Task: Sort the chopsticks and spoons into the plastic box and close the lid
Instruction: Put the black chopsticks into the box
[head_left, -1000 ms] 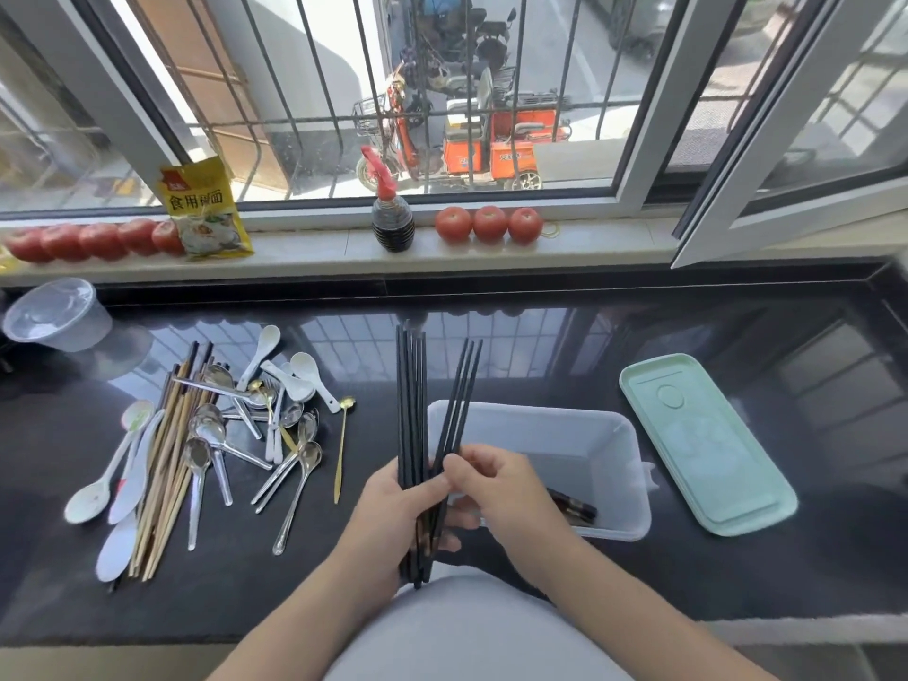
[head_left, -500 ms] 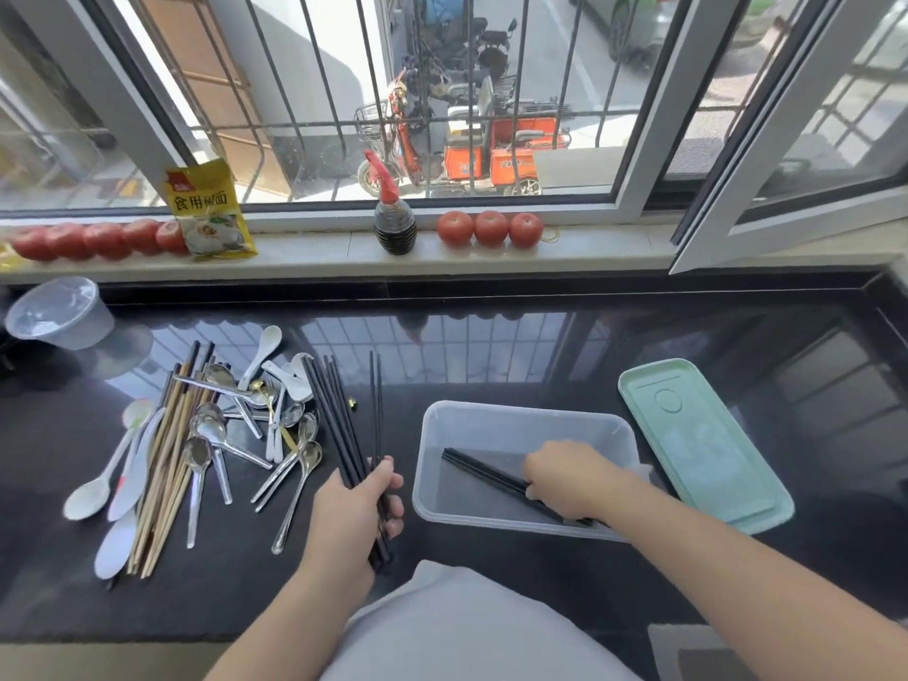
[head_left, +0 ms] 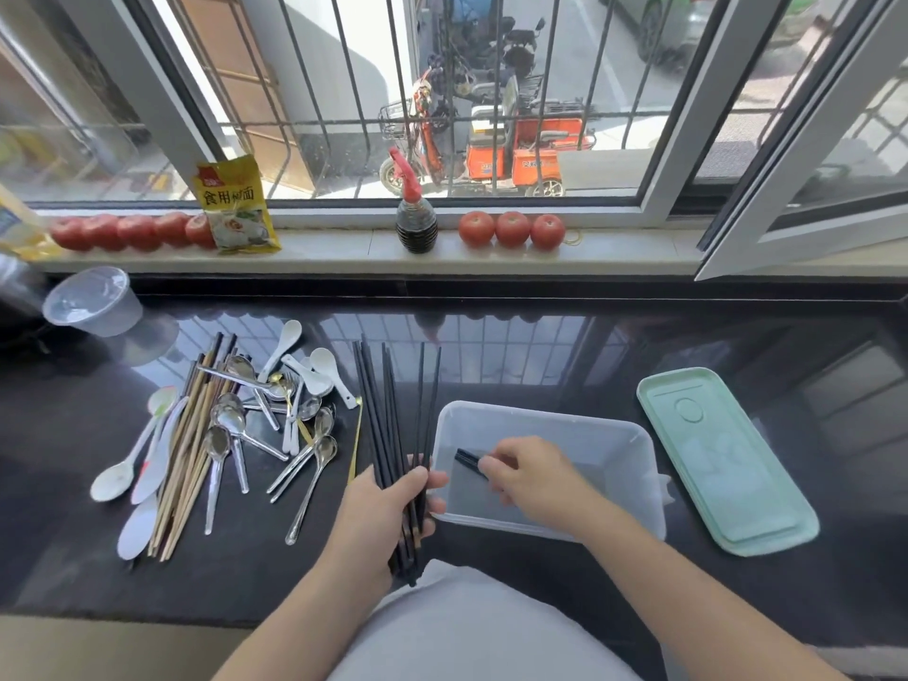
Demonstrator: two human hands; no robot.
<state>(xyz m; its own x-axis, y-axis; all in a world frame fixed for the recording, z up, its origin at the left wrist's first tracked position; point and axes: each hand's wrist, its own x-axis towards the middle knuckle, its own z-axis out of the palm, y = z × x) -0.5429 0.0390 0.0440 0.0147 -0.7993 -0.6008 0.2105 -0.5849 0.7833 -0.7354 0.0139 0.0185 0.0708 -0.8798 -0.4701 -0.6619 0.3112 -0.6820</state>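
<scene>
**Black chopsticks going into the box**

From my remote seat, I see the left hand [head_left: 381,513] has carried its bundle of black chopsticks [head_left: 393,435] rightward since half a second ago; the bundle now stands just beside the near-left corner of the plastic box [head_left: 634,464], fingers curled tight round its lower end, tips fanning far. The right hand [head_left: 533,476] has slid left inside the box and its fingers curl over a pair of black chopsticks [head_left: 467,459] lying on the box floor; only their dark end shows past the fingertips.

I can make out nothing else in the clear box. Its green lid [head_left: 722,459] lies flat on the black counter [head_left: 540,346], to the right of the box, apart from it. On the left, wooden chopsticks [head_left: 186,454], metal spoons [head_left: 231,425] and white spoons [head_left: 314,371] lie in a mixed pile. A clear plastic tub [head_left: 93,302] sits upside down at far left.
</scene>
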